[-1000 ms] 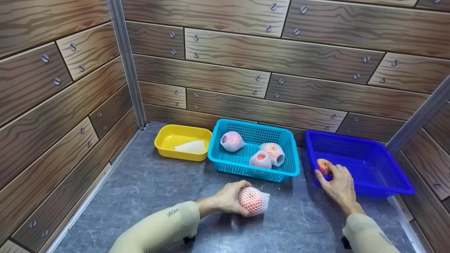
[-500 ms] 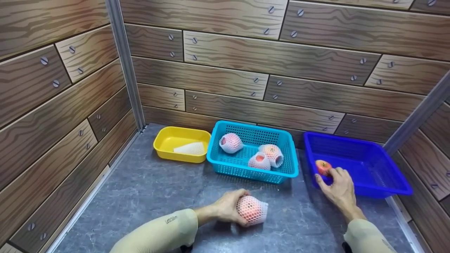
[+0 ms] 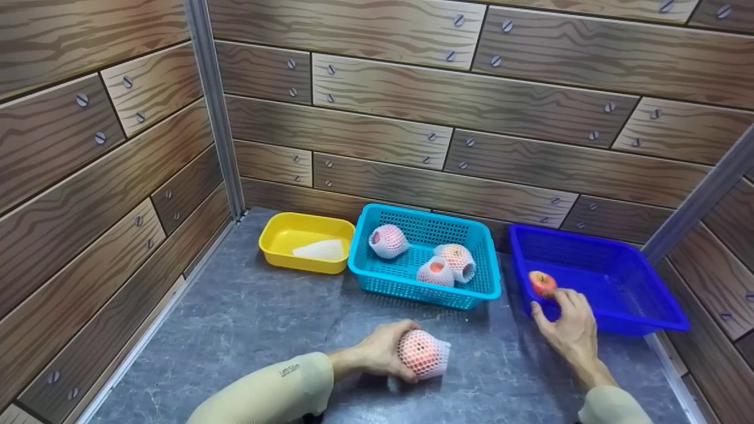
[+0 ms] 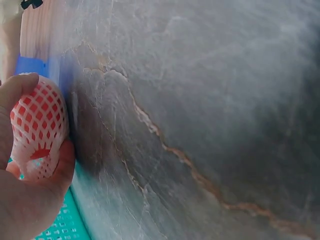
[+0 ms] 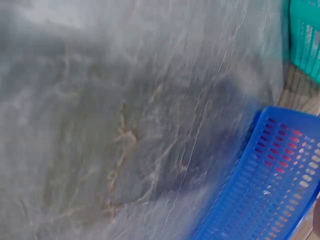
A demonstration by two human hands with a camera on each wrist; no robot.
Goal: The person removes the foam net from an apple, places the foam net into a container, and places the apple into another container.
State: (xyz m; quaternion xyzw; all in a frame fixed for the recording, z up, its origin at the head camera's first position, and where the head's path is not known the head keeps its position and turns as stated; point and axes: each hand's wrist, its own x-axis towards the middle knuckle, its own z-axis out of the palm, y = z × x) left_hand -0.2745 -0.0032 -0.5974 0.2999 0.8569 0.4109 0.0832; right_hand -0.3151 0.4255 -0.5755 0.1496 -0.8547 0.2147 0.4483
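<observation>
My left hand (image 3: 386, 353) grips an apple in a white foam net (image 3: 423, 354) low over the grey tabletop; the left wrist view shows the fingers and thumb around the netted apple (image 4: 40, 117). A bare red-yellow apple (image 3: 542, 284) lies inside the dark blue basket (image 3: 612, 318), near its left end. My right hand (image 3: 570, 327) hangs over that basket's near rim, thumb apart from the bare apple and fingertips close beside it. Red shows through the holes of the blue basket (image 5: 250, 200) in the right wrist view.
A turquoise basket (image 3: 377, 280) at the back holds three netted apples. Left of it, a yellow tray (image 3: 283, 256) contains an empty white foam net (image 3: 321, 249). Wood-patterned walls (image 3: 383, 147) enclose the grey tabletop (image 3: 235, 312) at the back and sides.
My right hand has let go of the bare apple and drawn slightly back toward the near rim. The left hand still holds the netted apple, now slightly lower in the head view.
</observation>
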